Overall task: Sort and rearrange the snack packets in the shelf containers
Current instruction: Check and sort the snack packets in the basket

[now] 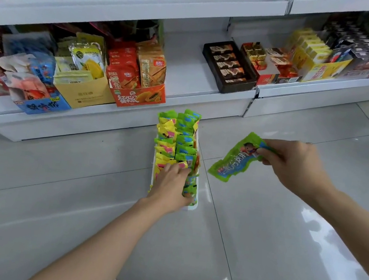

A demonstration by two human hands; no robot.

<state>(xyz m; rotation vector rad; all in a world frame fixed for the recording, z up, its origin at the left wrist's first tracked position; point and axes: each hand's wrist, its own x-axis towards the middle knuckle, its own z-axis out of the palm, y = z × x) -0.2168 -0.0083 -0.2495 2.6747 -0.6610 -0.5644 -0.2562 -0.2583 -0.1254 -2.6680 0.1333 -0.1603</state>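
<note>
Head view. White tray [193,205] on the floor, just before the bottom shelf [188,78]; two rows of upright snack packets [176,138], yellow left, green right, too overlapped to count.

Left hand [171,186]: fingers curled into the near packets, gripping some.

Right hand [294,166]: one green packet [235,158] pinched by an end, hanging clear beside the tray.

Risks, judged: the thin pinch may drop it; pushing it in could topple the crowded rows.
</note>
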